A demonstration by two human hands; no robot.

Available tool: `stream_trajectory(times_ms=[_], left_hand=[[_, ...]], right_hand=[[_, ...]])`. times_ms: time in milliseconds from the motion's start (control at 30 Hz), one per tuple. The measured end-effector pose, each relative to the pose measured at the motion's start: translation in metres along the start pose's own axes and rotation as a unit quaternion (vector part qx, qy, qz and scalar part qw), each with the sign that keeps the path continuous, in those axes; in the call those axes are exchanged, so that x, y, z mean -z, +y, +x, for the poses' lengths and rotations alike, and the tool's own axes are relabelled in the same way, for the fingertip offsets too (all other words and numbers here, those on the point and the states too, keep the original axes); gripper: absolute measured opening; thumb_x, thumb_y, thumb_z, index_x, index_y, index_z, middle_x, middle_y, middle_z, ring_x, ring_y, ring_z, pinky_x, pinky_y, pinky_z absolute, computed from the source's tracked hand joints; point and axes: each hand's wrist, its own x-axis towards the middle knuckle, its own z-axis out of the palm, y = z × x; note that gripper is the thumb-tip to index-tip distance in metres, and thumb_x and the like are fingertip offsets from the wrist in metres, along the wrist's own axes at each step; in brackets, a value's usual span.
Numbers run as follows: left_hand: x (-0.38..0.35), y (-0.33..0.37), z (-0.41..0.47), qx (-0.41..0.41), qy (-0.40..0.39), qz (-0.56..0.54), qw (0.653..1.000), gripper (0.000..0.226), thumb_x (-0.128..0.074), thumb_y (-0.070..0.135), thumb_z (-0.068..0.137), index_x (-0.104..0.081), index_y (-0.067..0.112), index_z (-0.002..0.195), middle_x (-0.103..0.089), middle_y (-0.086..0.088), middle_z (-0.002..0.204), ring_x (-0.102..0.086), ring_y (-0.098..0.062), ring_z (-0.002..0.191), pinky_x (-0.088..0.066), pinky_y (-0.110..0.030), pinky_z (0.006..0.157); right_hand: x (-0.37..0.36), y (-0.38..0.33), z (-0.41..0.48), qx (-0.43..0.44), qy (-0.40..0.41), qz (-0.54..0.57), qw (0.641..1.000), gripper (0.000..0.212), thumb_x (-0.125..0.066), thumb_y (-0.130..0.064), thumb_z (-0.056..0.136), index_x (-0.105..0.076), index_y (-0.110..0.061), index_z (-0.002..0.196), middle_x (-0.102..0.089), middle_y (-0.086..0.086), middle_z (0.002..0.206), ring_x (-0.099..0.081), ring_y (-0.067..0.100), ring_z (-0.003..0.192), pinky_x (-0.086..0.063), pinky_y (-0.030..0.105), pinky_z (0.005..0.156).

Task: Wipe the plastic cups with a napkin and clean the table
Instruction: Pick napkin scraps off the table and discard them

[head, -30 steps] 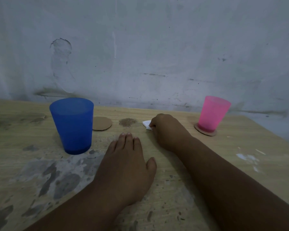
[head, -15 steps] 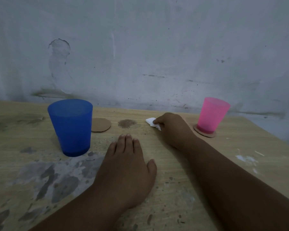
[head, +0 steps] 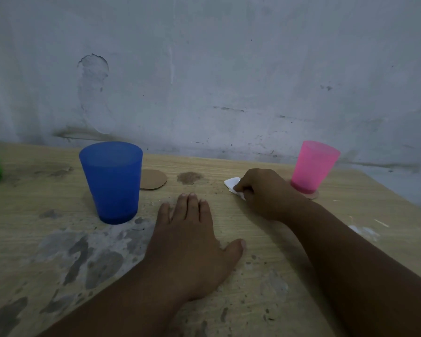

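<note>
Evidently light and limp, the napkin (head: 232, 184) sits bunched on the table (head: 301, 239) near the pink cup (head: 314, 166), right hand (head: 265, 193) fingers pinched on its edge; left hand (head: 190, 242) lies flat, fingers spread, holding nothing.

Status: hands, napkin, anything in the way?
Left hand flat on table. Right hand pinching napkin. Pink cup just beyond it.

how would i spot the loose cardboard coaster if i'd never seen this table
On the worn wooden table, find the tall blue plastic cup. The flat round brown cardboard coaster lies just behind its right side, bare, unlike the one under the pink plastic cup.
</note>
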Motion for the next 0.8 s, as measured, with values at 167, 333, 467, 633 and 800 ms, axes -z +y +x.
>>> stream_trajectory(times_ms=[167, 333, 467, 633, 800], left_hand=[[0.0, -0.001, -0.001, 0.007, -0.005, -0.01, 1.0, 0.109, -0.003, 0.091, 0.072, 0.013, 0.026, 0.158, 0.023, -0.001, 0.166, 0.025, -0.02, 0.151, 0.013, -0.055, 0.12], [-0.005, 0.001, 0.0, 0.01, 0.028, -0.017, 0.999, 0.111, -0.001, 0.09, 0.07, 0.009, 0.024, 0.158, 0.017, -0.003, 0.167, 0.02, -0.023, 0.152, 0.011, -0.055, 0.12], [-0.008, 0.002, 0.001, 0.011, 0.035, -0.016, 0.999, 0.112, 0.003, 0.09, 0.068, 0.009, 0.023, 0.158, 0.016, -0.004, 0.167, 0.02, -0.024, 0.152, 0.011, -0.055, 0.12], [-0.007, 0.002, 0.0, 0.009, 0.033, -0.01, 0.999, 0.11, 0.002, 0.089, 0.07, 0.008, 0.023, 0.158, 0.016, -0.003, 0.167, 0.02, -0.024, 0.152, 0.01, -0.056, 0.12], [-0.004, 0.002, -0.001, 0.004, 0.029, -0.007, 1.0, 0.111, 0.005, 0.088, 0.068, 0.008, 0.023, 0.158, 0.016, -0.003, 0.168, 0.019, -0.024, 0.152, 0.009, -0.056, 0.12]], right_hand=[[-0.007, 0.002, 0.007, -0.06, 0.054, 0.063, 0.995, 0.021, -0.055, -0.012, 0.088, -0.076, -0.009, 0.088, -0.068, 0.008, 0.084, -0.06, 0.018, 0.081, -0.05, 0.031, 0.077], [-0.02, -0.007, 0.025, -0.059, 0.026, 0.055, 0.996, 0.025, -0.053, -0.011, 0.089, -0.07, -0.015, 0.107, -0.057, 0.002, 0.092, -0.052, 0.018, 0.084, -0.048, 0.031, 0.078], [-0.023, -0.011, 0.029, 0.0, 0.041, 0.04, 0.998, 0.023, -0.051, -0.012, 0.093, -0.07, 0.002, 0.093, -0.062, 0.022, 0.096, -0.059, 0.033, 0.088, -0.048, 0.039, 0.079], [-0.021, -0.007, 0.022, 0.085, 0.049, 0.072, 0.993, 0.023, -0.053, -0.007, 0.093, -0.074, -0.005, 0.101, -0.065, 0.015, 0.102, -0.06, 0.028, 0.095, -0.046, 0.04, 0.085], [-0.019, -0.005, 0.017, 0.123, 0.025, 0.079, 0.989, 0.025, -0.057, -0.01, 0.092, -0.075, -0.016, 0.108, -0.067, -0.002, 0.104, -0.059, 0.01, 0.094, -0.045, 0.025, 0.081]])
